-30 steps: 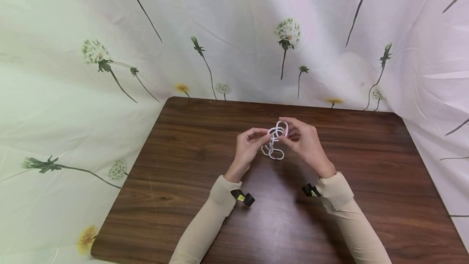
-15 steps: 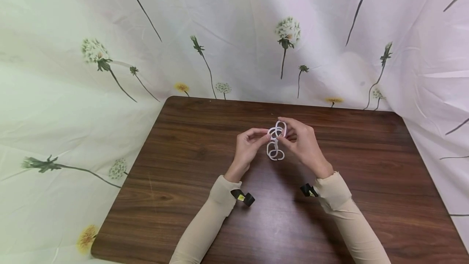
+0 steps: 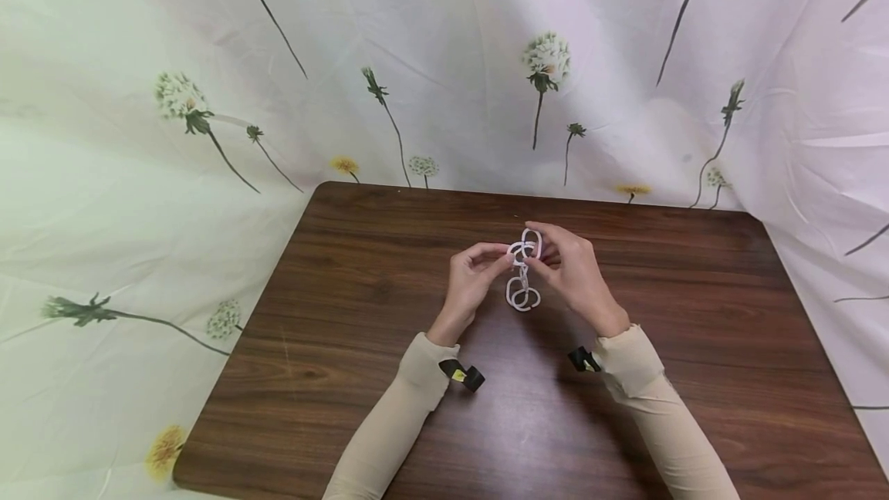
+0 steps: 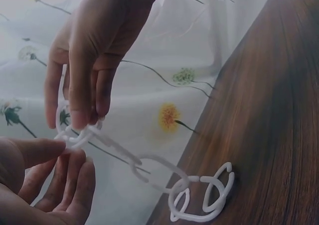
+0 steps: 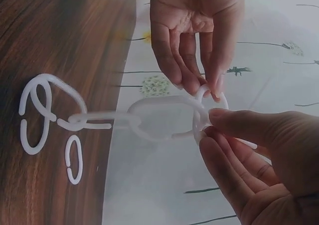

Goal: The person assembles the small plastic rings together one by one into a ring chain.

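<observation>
- Dark wood-grain bench (image 3: 361, 376) filling the near half of the head view, draped behind and at both sides by a pale cloth backdrop (image 3: 139, 176) printed with dandelions.
- Two forearms in beige sleeves (image 3: 389, 423) reaching from the near edge toward the middle of the bench, a small black strap at each wrist.
- Left hand (image 3: 471, 278) held above the bench centre, thumb and curled fingers pinching the upper end of a white chain of links (image 3: 522, 272).
- Right hand (image 3: 571, 268) just right of it, fingertips and thumb also pinching the top links, so both hands grasping the same end, almost touching.
- Chain of links hanging between the hands, its lowest loops (image 4: 202, 197) resting on the bench surface; lower loops lying flat and overlapping in the right wrist view (image 5: 45, 115).
- Judged very light: thin plastic ovals, hanging freely from fingertip pinches alone.
- Each link seemingly stiff and smooth, with a small split in some rings; whole chain limp and floppy at the joints, likely to swing and tangle.
- Probably slippery under the fingers and springy rather than brittle, though a thin ring might snap if forced wide.
- Best hold judged to be a pinch on the long sides of a single link, near the joint being worked, leaving the split free.
</observation>
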Demonstrator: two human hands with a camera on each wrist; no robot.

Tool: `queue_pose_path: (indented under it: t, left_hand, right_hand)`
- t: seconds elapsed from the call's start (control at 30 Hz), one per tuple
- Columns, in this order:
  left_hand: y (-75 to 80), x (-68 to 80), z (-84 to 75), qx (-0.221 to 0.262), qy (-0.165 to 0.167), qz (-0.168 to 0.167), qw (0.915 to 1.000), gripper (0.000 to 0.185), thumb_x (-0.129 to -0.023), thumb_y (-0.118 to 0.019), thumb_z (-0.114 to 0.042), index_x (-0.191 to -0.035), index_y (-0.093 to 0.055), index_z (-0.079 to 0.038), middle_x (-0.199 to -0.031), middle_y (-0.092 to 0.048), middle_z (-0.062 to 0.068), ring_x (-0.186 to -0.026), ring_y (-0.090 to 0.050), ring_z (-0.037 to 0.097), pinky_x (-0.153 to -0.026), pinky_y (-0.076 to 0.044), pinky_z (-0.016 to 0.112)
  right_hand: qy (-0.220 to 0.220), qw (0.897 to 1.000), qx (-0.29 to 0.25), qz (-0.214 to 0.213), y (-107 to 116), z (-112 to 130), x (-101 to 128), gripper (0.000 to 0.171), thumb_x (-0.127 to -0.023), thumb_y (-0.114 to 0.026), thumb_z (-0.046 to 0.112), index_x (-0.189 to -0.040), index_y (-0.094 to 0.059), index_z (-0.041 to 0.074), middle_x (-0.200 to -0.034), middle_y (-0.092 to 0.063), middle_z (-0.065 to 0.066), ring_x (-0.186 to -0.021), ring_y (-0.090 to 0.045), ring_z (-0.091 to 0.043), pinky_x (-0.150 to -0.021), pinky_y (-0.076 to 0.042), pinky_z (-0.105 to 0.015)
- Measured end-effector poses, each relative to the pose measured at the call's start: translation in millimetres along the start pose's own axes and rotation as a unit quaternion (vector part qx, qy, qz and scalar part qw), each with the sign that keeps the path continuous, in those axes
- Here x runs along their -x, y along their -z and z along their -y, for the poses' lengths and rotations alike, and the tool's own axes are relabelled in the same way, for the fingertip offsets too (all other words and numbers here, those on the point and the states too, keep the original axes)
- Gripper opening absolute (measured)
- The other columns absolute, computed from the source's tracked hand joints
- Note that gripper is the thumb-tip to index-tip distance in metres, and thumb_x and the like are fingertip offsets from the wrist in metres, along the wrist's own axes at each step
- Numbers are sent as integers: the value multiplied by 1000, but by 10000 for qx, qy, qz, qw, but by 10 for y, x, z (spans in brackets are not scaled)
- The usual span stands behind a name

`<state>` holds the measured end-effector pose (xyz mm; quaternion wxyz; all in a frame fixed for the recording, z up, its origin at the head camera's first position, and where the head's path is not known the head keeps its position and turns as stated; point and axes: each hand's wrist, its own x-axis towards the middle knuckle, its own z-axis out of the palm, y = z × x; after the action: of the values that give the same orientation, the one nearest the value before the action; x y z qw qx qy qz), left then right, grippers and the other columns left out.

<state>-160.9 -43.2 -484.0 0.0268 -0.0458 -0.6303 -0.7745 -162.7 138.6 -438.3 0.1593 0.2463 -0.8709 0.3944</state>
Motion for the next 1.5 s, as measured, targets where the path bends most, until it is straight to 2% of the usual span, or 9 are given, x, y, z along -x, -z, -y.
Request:
queue_pose_path:
  t: [0.17, 0.37, 0.5, 0.63, 0.73, 0.9, 1.13, 1.27, 1.5]
  left_hand:
    - [13, -6, 1, 242, 93, -99, 9996, 23, -83, -75, 0, -104, -69, 8, -88, -74, 6, -75, -71, 11, -89, -54, 59]
    - [33, -6, 1, 352, 117, -72, 9993, 25, -84, -74, 0, -104, -65, 12, -88, -72, 8, -75, -70, 10, -90, -55, 57]
    - [41, -10, 7, 197, 111, -155, 9996, 24, -84, -74, 1, -104, -65, 11, -89, -72, 8, -77, -69, 8, -84, -61, 40]
    - [51, -7, 4, 59, 178, -267, 9995, 24, -83, -76, -2, -103, -66, 8, -88, -72, 5, -77, -68, 6, -72, -58, 19]
    - [59, 0, 4, 67, 219, -286, 9993, 25, -83, -76, -3, -103, -66, 8, -87, -72, 2, -77, -68, 7, -70, -58, 20]
    - [64, 5, 14, 103, 186, -207, 9996, 27, -83, -77, -4, -103, -66, 10, -86, -71, 2, -77, -69, 9, -74, -60, 25]
    - [55, 8, 22, 144, 174, -78, 9997, 26, -81, -77, -1, -102, -66, 10, -90, -73, 8, -79, -70, 8, -76, -59, 20]
    - [55, 5, 18, 202, 174, -23, 9996, 25, -82, -77, 0, -102, -66, 11, -91, -73, 8, -79, -70, 9, -77, -60, 21]
    - [70, 8, -18, 292, 64, -18, 9996, 22, -83, -76, -1, -102, -68, 8, -92, -73, 14, -79, -72, 17, -81, -62, 35]
  right_hand:
    - [-84, 9996, -208, -168, 11, -38, 4, 56, -77, -82, 4, -128, -61, 9, -82, -70, -7, -71, -70, -16, -66, -61, -27]
    - [-543, 9948, -799, -331, 44, -53, 14, 53, -78, -82, 7, -126, -60, 11, -82, -71, -8, -70, -70, -17, -63, -59, -20]
    - [-845, 9844, -1480, -429, 101, 40, 0, 48, -80, -78, -1, -123, -55, -1, -82, -68, -19, -69, -70, -29, -60, -60, -22]
    - [-986, 9714, -2121, -398, 183, 161, -18, 41, -85, -71, -7, -122, -52, -9, -85, -64, -28, -70, -69, -38, -58, -62, -30]
    - [-1049, 9653, -2368, -341, 220, 206, -29, 40, -87, -67, -8, -124, -53, -9, -88, -64, -30, -73, -69, -43, -60, -62, -31]
    - [-932, 9664, -2367, -376, 240, 232, -48, 39, -88, -65, -8, -126, -57, -6, -90, -66, -28, -74, -70, -45, -62, -62, -31]
    - [-799, 9699, -2275, -343, 273, 280, -74, 35, -92, -60, -7, -126, -58, -3, -91, -67, -25, -77, -70, -43, -69, -62, -40]
    - [-703, 9728, -2181, -354, 289, 324, -90, 33, -93, -58, -6, -126, -58, -2, -93, -67, -28, -78, -70, -42, -70, -62, -37]
    - [-726, 9749, -2075, -340, 305, 356, -92, 31, -95, -56, -4, -126, -59, -2, -95, -67, -23, -80, -70, -43, -70, -62, -37]
